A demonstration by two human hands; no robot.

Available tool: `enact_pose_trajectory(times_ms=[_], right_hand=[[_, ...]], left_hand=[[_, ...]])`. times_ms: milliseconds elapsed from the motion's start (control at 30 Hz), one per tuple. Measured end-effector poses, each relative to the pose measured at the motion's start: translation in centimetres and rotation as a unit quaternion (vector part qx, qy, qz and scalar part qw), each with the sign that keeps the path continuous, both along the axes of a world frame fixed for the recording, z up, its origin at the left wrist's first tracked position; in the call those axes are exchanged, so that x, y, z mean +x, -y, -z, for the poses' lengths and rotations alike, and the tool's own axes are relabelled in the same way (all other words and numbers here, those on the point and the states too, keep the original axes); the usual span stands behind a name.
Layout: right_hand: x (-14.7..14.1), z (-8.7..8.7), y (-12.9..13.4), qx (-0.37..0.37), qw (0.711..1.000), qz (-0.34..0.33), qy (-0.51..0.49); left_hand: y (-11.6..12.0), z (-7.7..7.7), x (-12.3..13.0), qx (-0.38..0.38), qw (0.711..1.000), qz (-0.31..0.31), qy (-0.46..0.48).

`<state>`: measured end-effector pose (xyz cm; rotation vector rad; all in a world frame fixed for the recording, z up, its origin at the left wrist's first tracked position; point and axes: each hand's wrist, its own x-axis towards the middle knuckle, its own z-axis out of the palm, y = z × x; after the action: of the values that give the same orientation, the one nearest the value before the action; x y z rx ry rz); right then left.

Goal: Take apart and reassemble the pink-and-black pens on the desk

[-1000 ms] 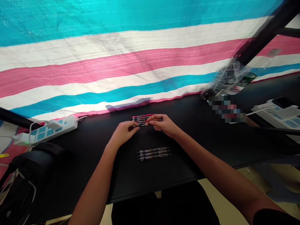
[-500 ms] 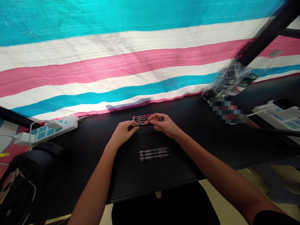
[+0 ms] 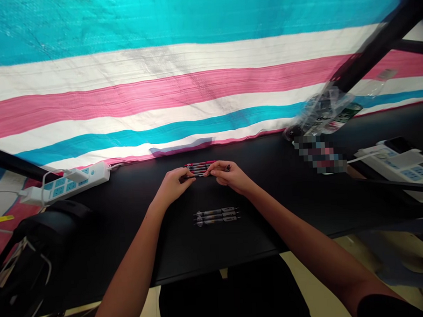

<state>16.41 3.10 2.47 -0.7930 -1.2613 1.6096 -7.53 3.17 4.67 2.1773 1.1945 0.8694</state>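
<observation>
The front pen (image 3: 200, 175) lay between both hands — at three o'clock from the left hand (image 3: 174, 183), nine from the right hand (image 3: 231, 177) — its long axis running nine-to-three. Each hand appeared to pinch an end, neither clearly nearer.

Short black right sleeve (image 3: 382, 306), black lap clothing (image 3: 235, 300), bare forearms (image 3: 127, 265) and hands (image 3: 232, 177)

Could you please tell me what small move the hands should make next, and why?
Perhaps press the far pens gently inward to even their ends: the left hand and right hand are at opposite ends of that row, whose pens lie side by side.
</observation>
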Motion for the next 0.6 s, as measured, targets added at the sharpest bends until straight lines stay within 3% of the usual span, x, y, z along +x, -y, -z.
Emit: enact_pose_trajectory(times_ms=[600], right_hand=[[-0.12,-0.05,-0.21,-0.028,0.999,0.035,0.011]], left_hand=[[0.13,0.4,0.01,-0.016,0.999,0.008,-0.05]])
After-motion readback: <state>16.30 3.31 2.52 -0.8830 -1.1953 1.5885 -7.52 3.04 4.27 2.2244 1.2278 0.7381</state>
